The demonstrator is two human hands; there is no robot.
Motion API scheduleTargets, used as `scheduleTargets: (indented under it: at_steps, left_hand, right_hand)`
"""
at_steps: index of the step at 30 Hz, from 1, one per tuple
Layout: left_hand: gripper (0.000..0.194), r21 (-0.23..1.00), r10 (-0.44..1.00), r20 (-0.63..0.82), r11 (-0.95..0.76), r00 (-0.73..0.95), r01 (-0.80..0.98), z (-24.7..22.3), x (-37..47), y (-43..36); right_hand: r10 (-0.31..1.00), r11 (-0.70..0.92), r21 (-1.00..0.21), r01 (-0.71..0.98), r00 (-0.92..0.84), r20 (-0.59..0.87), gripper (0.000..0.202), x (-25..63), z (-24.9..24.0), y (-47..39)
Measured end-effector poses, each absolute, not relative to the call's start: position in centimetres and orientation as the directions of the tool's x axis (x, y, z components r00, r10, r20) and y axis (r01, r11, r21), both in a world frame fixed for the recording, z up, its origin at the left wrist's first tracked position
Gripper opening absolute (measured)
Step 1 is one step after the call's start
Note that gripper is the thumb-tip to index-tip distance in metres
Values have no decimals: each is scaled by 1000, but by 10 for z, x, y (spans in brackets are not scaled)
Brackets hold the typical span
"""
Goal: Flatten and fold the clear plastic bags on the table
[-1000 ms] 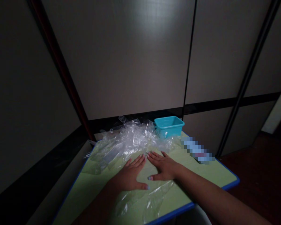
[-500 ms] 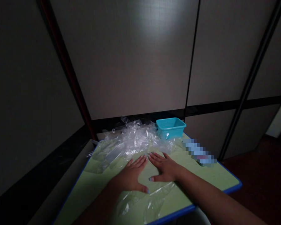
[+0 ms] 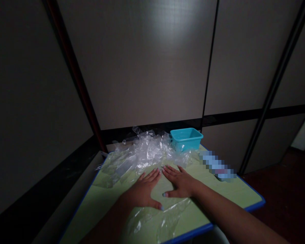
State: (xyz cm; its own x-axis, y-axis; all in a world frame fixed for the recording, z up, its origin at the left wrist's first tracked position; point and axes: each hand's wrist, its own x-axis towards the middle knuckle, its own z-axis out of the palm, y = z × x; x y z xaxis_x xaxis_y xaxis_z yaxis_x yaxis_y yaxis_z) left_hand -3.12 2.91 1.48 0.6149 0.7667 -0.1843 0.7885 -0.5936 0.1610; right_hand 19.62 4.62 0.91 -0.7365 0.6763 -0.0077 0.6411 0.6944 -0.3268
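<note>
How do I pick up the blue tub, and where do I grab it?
I'd take the blue tub by the right end of its rim, coming from above and the right with the right hand. It stands upright, open top facing up, and the rim sticks out like a lip, while the heap of clear plastic crowds its left side.

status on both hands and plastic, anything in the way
Left hand, right hand: open, palms down. Clear plastic heaped just beyond them. Turquoise tub farther back, clear of both hands.
</note>
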Motion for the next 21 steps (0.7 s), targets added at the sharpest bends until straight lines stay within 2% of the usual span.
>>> scheduleTargets:
  at_steps: [16, 18, 21]
  left_hand:
    - [113, 157, 794, -190, -556, 578, 816, 22, -28, 22]
    - [102, 152, 806, -176, -545, 565, 824, 19, -29, 23]
    - [74, 141, 850, -130, -493, 510, 858, 14, -34, 25]
  right_hand:
    - [674, 687, -331, 647, -737, -41, 104, 197, 10, 48]
    - [673, 687, -331, 647, -738, -46, 104, 197, 10, 49]
    - [674, 686, -330, 649, -737, -49, 104, 197, 10, 48]
